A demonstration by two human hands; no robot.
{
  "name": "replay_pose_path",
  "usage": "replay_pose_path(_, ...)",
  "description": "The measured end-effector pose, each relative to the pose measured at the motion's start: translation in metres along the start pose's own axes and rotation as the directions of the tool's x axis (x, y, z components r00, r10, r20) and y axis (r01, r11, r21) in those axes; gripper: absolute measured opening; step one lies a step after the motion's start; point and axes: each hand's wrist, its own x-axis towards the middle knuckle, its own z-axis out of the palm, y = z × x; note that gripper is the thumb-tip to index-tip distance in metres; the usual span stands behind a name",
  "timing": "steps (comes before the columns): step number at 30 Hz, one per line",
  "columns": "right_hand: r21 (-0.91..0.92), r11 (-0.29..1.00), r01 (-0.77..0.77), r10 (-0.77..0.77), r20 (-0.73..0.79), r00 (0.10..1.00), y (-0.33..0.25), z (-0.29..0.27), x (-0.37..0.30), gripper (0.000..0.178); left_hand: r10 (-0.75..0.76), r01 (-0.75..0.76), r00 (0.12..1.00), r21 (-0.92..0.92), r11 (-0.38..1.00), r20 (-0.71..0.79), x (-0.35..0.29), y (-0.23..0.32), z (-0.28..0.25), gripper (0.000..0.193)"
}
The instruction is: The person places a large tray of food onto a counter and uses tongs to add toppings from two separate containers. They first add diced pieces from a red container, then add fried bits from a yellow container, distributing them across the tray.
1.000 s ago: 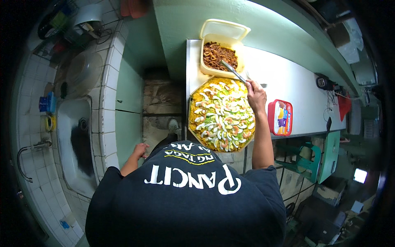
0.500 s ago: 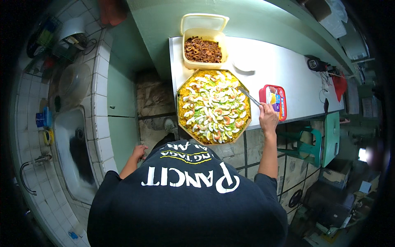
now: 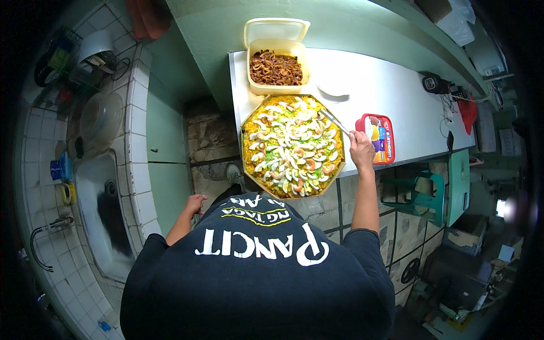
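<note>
Shirt: big white lettering, upside down; smaller yellow-ruled words beyond. Tub: white print on red, finer print probably illegible.

The right hand hides the near end of the tongs; whether their tips touch the food is too small to tell. The octagonal tray covers the counter's near left corner. Glare blurs a white thing toward the far edge. The left hand's palm is hidden.
</note>
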Motion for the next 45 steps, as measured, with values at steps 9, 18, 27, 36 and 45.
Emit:
replay_pose_path(9,0.242,0.956,-0.165,0.161,0.035,0.986,-0.001,-0.009,0.033,0.03,0.007,-0.007,1.0,0.022,1.0,-0.004,0.006,-0.035,-0.015,0.022)
replay_pose_path(18,0.192,0.979,0.07,-0.049,-0.116,0.992,-0.07,0.01,0.089,0.029,-0.085,0.084,0.996,-0.046,0.995,-0.027,0.004,-0.022,-0.018,0.022)
replay_pose_path(27,-0.186,0.965,0.184,-0.165,0.111,0.98,-0.126,0.051,0.133,0.027,-0.196,0.187,0.979,-0.14,0.972,-0.053,-0.008,-0.01,-0.028,0.022)
replay_pose_path(36,-0.149,0.987,0.061,-0.045,0.111,0.993,-0.119,0.06,0.143,0.034,-0.186,0.175,0.981,-0.17,0.97,-0.054,-0.009,-0.034,-0.029,0.021)
replay_pose_path(45,0.113,0.982,0.15,-0.14,-0.093,0.986,-0.071,-0.022,0.054,0.027,-0.136,0.134,0.99,-0.049,0.99,-0.037,-0.003,-0.028,-0.021,0.022)
